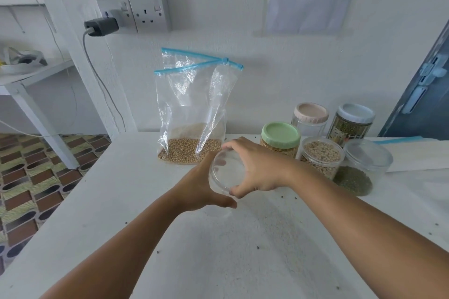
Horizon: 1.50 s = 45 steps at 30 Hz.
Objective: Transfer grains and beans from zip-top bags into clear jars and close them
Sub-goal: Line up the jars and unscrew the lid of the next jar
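A clear jar point(227, 172) with a clear lid stands on the white table point(116, 201) in the middle of the head view. My left hand point(199, 192) curls round its left side. From above and the right, my right hand point(257, 170) grips the lid's rim with curled fingers. What the jar holds is hidden by my hands. Behind it a zip-top bag point(192, 109) with a blue seal leans on the wall, its top partly open, with tan round beans point(184, 152) in the bottom.
At the right stand several jars: a green-lidded one point(280, 138), a pink-lidded empty one point(311, 114), a blue-lidded one point(352, 121), an uncovered jar of pale beans point(322, 155) and a clear-lidded jar of green grains point(362, 167). A charger point(100, 26) hangs from the wall socket.
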Tool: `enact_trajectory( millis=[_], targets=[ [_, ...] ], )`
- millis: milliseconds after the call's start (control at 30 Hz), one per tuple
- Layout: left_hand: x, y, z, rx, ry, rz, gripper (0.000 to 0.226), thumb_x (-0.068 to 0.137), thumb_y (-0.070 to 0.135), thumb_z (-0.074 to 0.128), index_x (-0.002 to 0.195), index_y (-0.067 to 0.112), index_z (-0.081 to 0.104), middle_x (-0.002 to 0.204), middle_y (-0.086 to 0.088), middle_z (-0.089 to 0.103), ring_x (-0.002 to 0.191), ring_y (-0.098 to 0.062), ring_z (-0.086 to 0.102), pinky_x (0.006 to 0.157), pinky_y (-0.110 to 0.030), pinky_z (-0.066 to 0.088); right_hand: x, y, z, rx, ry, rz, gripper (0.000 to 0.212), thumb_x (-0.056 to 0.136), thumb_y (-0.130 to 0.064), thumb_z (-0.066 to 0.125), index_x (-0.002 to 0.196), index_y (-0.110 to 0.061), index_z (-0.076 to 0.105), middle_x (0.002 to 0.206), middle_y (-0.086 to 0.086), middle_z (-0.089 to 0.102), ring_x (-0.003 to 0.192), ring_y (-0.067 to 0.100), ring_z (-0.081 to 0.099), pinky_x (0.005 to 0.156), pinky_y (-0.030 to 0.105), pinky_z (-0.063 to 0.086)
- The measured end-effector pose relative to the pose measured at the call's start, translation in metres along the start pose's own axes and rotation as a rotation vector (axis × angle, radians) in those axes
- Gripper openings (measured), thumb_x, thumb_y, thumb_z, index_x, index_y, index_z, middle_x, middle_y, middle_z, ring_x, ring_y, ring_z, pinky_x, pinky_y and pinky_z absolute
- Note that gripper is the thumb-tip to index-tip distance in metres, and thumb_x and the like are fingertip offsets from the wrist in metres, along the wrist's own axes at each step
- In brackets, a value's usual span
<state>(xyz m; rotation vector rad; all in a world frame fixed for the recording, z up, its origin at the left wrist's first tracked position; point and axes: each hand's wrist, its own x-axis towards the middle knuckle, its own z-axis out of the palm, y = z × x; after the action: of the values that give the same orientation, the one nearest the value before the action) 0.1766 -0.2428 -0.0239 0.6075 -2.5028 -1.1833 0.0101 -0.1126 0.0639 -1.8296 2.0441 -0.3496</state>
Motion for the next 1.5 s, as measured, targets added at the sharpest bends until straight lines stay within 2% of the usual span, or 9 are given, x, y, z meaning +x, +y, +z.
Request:
enact_trajectory(
  millis=[100,333,500,733,933,1033,1167,1333,1500],
  targets=[
    [-0.002,-0.006,-0.003,-0.058,0.001,-0.046,0.117,0.054,0.052,0.102,0.147,0.049,0.032,0.142,0.024,0.051,0.136,-0.001,0.049,0.118,-0.042,0.042,0.0,0.003,0.0,-0.001,0.023,-0.006,0.109,0.072,-0.049,0.085,0.159,-0.033,0.021,0.158,-0.016,0.025,0.138,0.009,0.038,0.107,0.032,0.043],
    [-0.005,-0.02,-0.003,-0.154,0.026,-0.075,0.113,0.056,0.041,0.105,0.145,0.042,0.036,0.144,0.013,0.056,0.138,-0.007,0.051,0.12,-0.035,0.041,-0.009,0.019,0.032,0.134,0.171,0.031,0.103,0.074,-0.063,0.079,0.154,-0.044,0.017,0.15,-0.013,0.027,0.139,0.015,0.036,0.113,0.045,0.041],
    [-0.012,-0.029,-0.001,-0.211,0.048,-0.104,0.112,0.057,0.035,0.103,0.144,0.046,0.033,0.144,0.015,0.053,0.136,-0.007,0.052,0.11,-0.023,0.043,-0.032,0.039,0.061,0.335,0.387,0.08,0.099,0.072,-0.063,0.085,0.15,-0.039,0.029,0.144,-0.023,0.033,0.135,0.001,0.036,0.11,0.027,0.036],
    [-0.01,-0.028,0.001,-0.235,0.07,-0.112,0.108,0.056,0.037,0.104,0.14,0.048,0.037,0.143,0.016,0.054,0.137,-0.013,0.053,0.105,-0.022,0.045,-0.048,0.06,0.112,0.596,0.35,0.24,0.106,0.068,-0.052,0.093,0.149,-0.031,0.03,0.152,-0.008,0.037,0.138,0.006,0.039,0.116,0.025,0.036],
    [-0.01,-0.028,0.002,-0.23,0.071,-0.146,0.118,0.048,0.052,0.104,0.143,0.049,0.036,0.146,0.015,0.054,0.138,-0.017,0.053,0.113,-0.042,0.048,-0.056,0.071,0.116,0.491,0.296,0.322,0.099,0.066,-0.062,0.087,0.142,-0.032,0.031,0.139,-0.012,0.045,0.128,0.011,0.047,0.107,0.032,0.045],
    [-0.009,-0.023,0.002,-0.227,0.08,-0.143,0.113,0.053,0.043,0.105,0.144,0.043,0.038,0.144,0.014,0.054,0.137,-0.016,0.053,0.114,-0.041,0.048,-0.063,0.077,0.113,0.426,0.253,0.356,0.095,0.065,-0.064,0.086,0.139,-0.034,0.035,0.136,-0.011,0.047,0.126,0.013,0.048,0.105,0.037,0.047],
    [-0.005,-0.016,0.007,-0.229,0.096,-0.093,0.104,0.059,0.031,0.103,0.144,0.03,0.042,0.143,0.016,0.057,0.138,-0.003,0.05,0.119,-0.037,0.043,-0.067,0.084,0.108,0.32,0.192,0.342,0.105,0.068,-0.064,0.086,0.152,-0.034,0.031,0.144,-0.011,0.039,0.134,0.011,0.04,0.112,0.036,0.041],
    [-0.006,-0.017,0.013,-0.278,0.07,-0.122,0.109,0.056,0.038,0.105,0.141,0.045,0.039,0.147,0.012,0.053,0.141,-0.011,0.049,0.119,-0.041,0.042,-0.069,0.08,0.101,0.268,0.19,0.329,0.111,0.072,-0.067,0.082,0.16,-0.035,0.023,0.157,-0.007,0.027,0.147,0.014,0.029,0.117,0.04,0.035],
    [-0.01,-0.006,0.016,-0.291,0.066,-0.124,0.101,0.058,0.031,0.101,0.132,0.052,0.036,0.146,0.011,0.05,0.137,-0.007,0.047,0.12,-0.037,0.038,-0.064,0.065,0.096,0.159,0.356,0.228,0.086,0.087,-0.065,0.07,0.156,-0.028,0.033,0.149,-0.008,0.035,0.141,0.011,0.034,0.114,0.035,0.038]
  ],
)
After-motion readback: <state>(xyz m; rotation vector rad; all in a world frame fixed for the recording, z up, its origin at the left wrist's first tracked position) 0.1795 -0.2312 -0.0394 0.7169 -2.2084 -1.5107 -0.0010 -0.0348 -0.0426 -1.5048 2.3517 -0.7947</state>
